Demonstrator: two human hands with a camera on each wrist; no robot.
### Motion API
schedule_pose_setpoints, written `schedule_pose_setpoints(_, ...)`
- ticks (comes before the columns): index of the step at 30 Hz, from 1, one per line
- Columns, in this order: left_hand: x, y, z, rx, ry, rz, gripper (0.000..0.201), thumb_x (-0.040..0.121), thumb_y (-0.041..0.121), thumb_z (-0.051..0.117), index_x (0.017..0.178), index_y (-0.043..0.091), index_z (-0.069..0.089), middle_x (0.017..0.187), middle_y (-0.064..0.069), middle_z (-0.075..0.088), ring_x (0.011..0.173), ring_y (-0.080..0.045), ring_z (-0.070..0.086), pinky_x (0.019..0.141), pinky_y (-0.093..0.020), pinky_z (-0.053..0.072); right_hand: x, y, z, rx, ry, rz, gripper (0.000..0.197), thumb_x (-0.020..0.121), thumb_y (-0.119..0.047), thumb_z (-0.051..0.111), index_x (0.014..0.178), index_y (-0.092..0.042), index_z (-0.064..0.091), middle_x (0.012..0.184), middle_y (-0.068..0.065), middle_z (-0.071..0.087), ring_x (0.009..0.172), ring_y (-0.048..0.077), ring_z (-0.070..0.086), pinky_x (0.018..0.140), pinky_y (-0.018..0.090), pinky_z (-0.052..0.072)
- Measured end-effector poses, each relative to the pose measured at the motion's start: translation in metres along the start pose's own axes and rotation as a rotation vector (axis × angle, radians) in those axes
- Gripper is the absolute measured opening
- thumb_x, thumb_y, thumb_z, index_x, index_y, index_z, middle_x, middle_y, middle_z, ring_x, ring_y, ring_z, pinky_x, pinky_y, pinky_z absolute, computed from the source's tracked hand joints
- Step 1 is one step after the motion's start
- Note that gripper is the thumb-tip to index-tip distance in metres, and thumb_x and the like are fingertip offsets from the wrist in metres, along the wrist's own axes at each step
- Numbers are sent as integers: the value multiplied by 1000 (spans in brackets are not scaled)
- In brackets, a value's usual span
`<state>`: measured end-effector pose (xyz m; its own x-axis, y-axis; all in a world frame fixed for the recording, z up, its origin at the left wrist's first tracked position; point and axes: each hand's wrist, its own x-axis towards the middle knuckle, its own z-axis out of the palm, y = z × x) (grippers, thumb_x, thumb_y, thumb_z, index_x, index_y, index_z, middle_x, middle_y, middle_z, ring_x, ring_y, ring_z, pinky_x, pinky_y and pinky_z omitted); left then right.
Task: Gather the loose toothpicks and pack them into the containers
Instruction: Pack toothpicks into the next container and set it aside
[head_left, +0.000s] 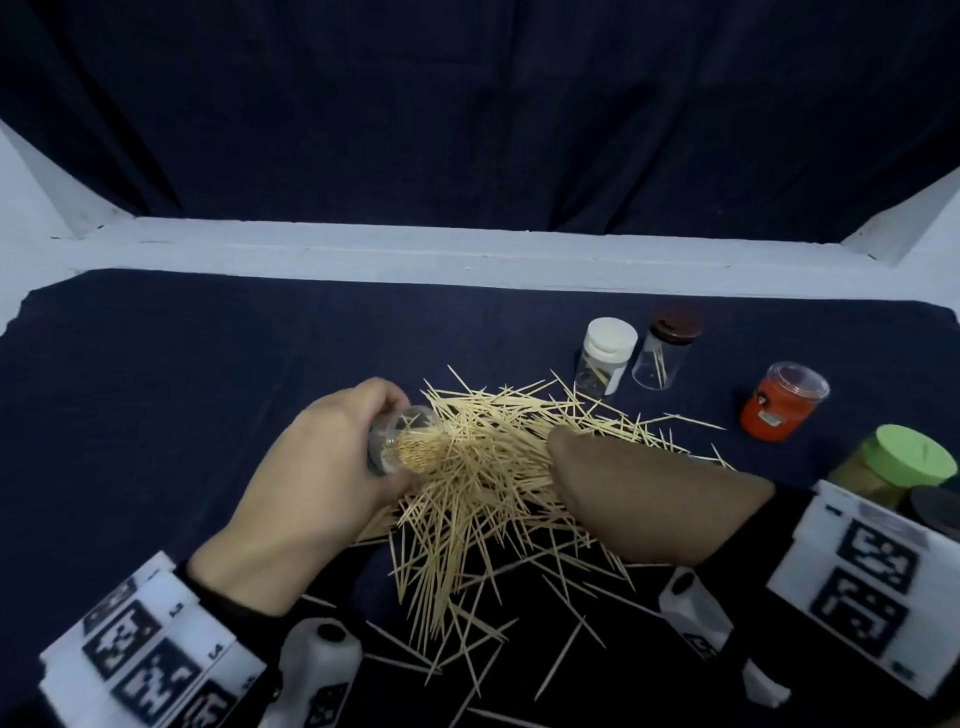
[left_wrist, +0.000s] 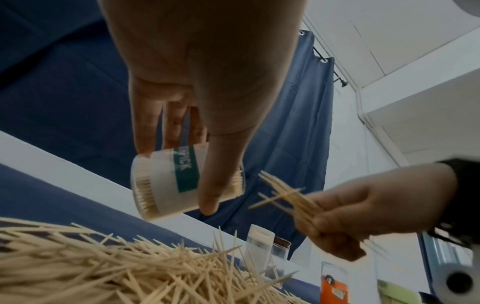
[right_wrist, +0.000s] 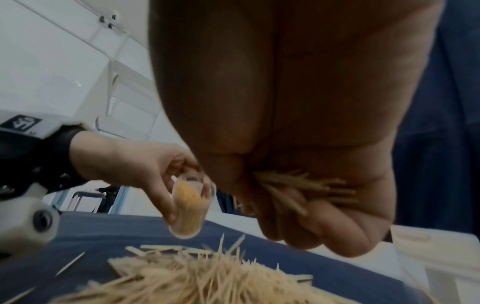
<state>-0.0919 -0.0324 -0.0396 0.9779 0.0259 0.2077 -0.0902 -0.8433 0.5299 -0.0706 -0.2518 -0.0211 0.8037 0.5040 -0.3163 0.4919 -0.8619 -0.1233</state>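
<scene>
The left hand (head_left: 311, 467) grips a clear container (head_left: 402, 441), tilted above the surface (head_left: 156, 389) and already packed with toothpicks, its open mouth facing the loose toothpick pile (head_left: 483, 483). The right hand (head_left: 639, 493) is clamped on a bundle of toothpicks (left_wrist: 288, 197), just right of the container. Far right on the surface stand a white-capped jar (head_left: 605, 358), a brown-capped jar (head_left: 667, 353), an orange jar (head_left: 782, 402) and a green-lidded jar (head_left: 893, 462).

Dark cloth (head_left: 156, 415) lies open left; 5 jars (head_left: 608, 358) crowd the right.
</scene>
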Motion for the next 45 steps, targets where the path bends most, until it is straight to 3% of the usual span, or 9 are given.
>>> schedule_pose_setpoints(6,10,11,4,73,-46,27,44,62,24,83,94,34,54,88,19,56,89,-8,51,73,-31,46,-7,-16,-30,-128,-23,-105,16,93,-3,37,94,-15,26,73,-2,32,57,10,30,52,27,30)
schedule_pose_setpoints(12,10,21,8,57,-45,65,38,69,26,76,100,34,56,85,21,49,93,-6,44,77,-30,43,-2,-28,-39,-252,-66,-86,20,95,-5,33,113,-6,41,79,0,36,67,20,42,65,33,35)
schedule_pose_setpoints(16,7,27,10,52,-55,117,42,67,24,78,102,33,58,92,18,52,97,-7,47,79,-31,45,0,-37,-42,-218,29,-51,10,95,-8,31,97,-17,35,70,-2,24,71,23,43,62,33,33)
schedule_pose_setpoints(23,9,28,17,60,-41,145,42,69,25,75,108,33,60,96,14,60,99,-8,48,78,-28,45,12,-46,-46,-198,3,-102,17,98,-9,37,102,-14,52,78,2,40,85,23,45,65,28,33)
schedule_pose_setpoints(25,11,26,16,57,-36,122,44,67,29,78,108,33,60,96,14,61,99,-10,50,79,-32,46,19,-41,-46,-186,69,-115,14,96,-11,43,109,-11,48,88,1,45,86,20,51,57,27,31)
schedule_pose_setpoints(30,15,19,15,-11,-25,53,42,62,31,81,98,34,60,89,14,62,89,-10,55,72,-36,50,35,-19,-43,275,144,52,48,82,-33,72,119,-24,43,109,-2,55,84,15,56,68,29,42)
schedule_pose_setpoints(35,16,19,17,-25,-18,32,45,60,31,82,99,35,61,90,14,63,89,-8,56,74,-36,51,38,-12,-33,457,326,15,22,74,-24,80,87,-32,64,88,-10,66,74,5,62,66,17,48)
schedule_pose_setpoints(39,16,25,19,-66,-19,57,39,63,38,81,97,34,61,85,15,61,86,-6,55,73,-34,50,39,-16,-27,499,393,-21,16,73,-24,78,87,-30,72,84,-12,65,78,2,59,67,6,38)
schedule_pose_setpoints(45,16,22,17,-119,-14,2,45,58,27,86,95,35,60,88,14,63,85,-5,59,74,-37,52,30,-6,-31,736,490,-68,37,62,-17,88,85,-33,64,94,-12,60,73,1,64,66,19,53)
